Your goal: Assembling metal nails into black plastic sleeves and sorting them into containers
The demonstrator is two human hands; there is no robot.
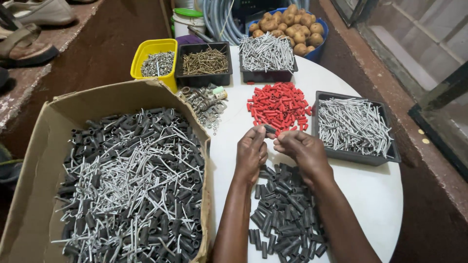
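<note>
My left hand and my right hand meet above the round white table, fingertips together. Between them they pinch a short dark grey plastic sleeve. A heap of red plastic plugs lies just beyond the fingers. Under my wrists lies a pile of loose dark grey sleeves. To the right of my right hand stands a black tray of long grey nails.
A big cardboard box at left holds several sleeves and nails. At the back stand a yellow tub of screws, a black tray of brass screws, another nail tray, loose metal fittings and a blue bowl of potatoes.
</note>
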